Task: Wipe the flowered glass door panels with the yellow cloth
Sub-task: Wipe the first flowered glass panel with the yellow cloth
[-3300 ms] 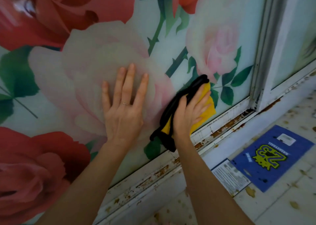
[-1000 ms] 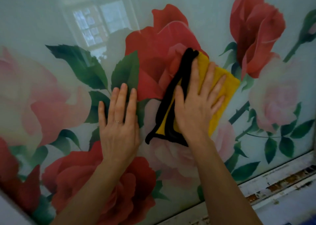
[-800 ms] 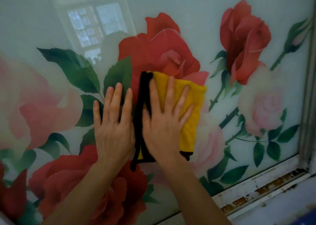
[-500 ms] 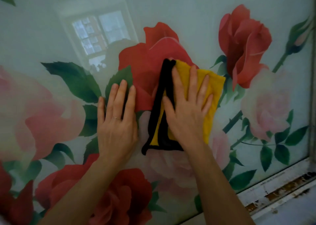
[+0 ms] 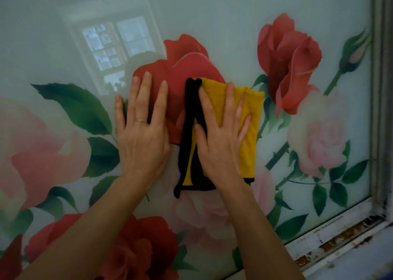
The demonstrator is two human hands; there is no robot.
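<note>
Right hand (image 5: 221,139) flat, fingers spread, pressing yellow cloth (image 5: 248,131) on flowered glass panel (image 5: 212,24); left hand (image 5: 142,135) flat on glass, holding nothing.

Your right hand (image 5: 221,143) lies flat on the cloth (image 5: 248,131) against the glass panel (image 5: 212,14); your left hand (image 5: 142,139) rests just beside it (on bare glass), the door frame (image 5: 380,88) well right.

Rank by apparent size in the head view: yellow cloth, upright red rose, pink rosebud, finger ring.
1. Black-edged yellow cloth, partly under the right hand.
2. Upright red printed rose.
3. Pink printed rosebud.
4. Thin ring on left hand.
</note>
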